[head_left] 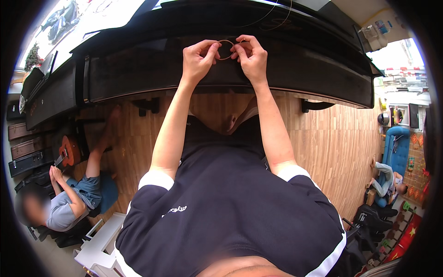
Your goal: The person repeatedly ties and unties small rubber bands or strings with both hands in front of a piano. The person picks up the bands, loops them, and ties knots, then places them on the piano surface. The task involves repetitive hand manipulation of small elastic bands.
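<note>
Here, at the far left, a seated person (69, 203) in a grey shirt sits on a blue cushion (108, 191) on the wooden floor (332, 147), one leg stretched toward the black table (138, 74). Just beside that person a small guitar (69, 151) lies near dark cases (27, 152), and a white stool (99, 244) stands at the lower left.

Toward the middle, the wearer's left hand (197, 60) is raised over the table's dark front edge, fingers curled in, with thumb and forefinger pinched on the left side of a thin brown ring (225, 50), likely a rubber band. The ring hangs between both hands, in the air just above the table edge, and keeps a small round loop. The right hand (251, 57) is likewise closed, its fingertips nipping the ring's right side, the other fingers folded. The two hands nearly touch across the loop. Below them both forearms run down to a dark shirt with white sleeve bands.

At the far right, well apart, another person (385, 182) leans by a blue chair (397, 147).
</note>
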### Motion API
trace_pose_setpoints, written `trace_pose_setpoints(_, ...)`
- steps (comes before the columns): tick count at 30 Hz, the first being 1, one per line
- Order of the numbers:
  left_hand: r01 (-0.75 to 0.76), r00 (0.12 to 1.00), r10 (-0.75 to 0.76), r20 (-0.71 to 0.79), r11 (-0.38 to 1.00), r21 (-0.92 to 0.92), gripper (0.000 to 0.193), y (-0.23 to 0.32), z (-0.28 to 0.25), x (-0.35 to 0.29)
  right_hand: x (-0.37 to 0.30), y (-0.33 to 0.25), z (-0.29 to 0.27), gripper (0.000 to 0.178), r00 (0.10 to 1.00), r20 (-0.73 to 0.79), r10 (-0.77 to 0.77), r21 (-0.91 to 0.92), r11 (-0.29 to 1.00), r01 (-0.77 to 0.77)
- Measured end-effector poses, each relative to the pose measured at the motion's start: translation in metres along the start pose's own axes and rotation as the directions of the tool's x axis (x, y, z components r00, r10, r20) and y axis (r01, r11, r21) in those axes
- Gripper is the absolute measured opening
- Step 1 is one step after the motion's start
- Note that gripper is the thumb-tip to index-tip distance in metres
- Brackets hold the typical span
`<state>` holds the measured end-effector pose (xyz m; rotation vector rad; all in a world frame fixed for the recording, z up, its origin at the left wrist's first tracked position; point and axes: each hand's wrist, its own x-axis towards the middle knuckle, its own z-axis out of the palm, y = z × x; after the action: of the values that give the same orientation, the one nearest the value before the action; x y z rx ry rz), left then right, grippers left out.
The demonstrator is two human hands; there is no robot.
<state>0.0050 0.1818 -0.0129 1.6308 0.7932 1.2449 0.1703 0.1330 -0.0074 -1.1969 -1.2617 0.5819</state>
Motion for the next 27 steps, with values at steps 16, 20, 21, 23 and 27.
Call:
trace_pose_setpoints(16,0.030,0.999,-0.033,-0.033,0.997,-0.073,0.014,-0.001,-0.001,0.000,0.001,0.004,0.001,0.007,0.983,0.102,-0.154,-0.134,0.977,0.167)
trace_pose_setpoints(20,0.031,1.000,-0.031,0.002,0.997,-0.067,0.014,0.001,0.000,-0.001,0.000,0.001,0.001,0.008,0.984,0.095,-0.148,-0.200,0.966,0.164)
trace_pose_setpoints(21,0.029,1.000,-0.028,0.007,0.998,-0.060,0.014,0.001,0.000,-0.001,0.000,0.002,0.001,0.009,0.986,0.093,-0.140,-0.209,0.965,0.157)
trace_pose_setpoints(23,0.024,1.000,-0.023,0.016,0.999,-0.046,0.014,0.002,-0.001,-0.001,-0.001,0.002,0.001,0.010,0.985,0.097,-0.140,-0.230,0.960,0.159)
trace_pose_setpoints(27,0.023,1.000,-0.022,0.014,0.999,-0.048,0.015,0.003,-0.001,-0.001,-0.001,0.002,0.001,0.014,0.984,0.094,-0.154,-0.260,0.950,0.174)
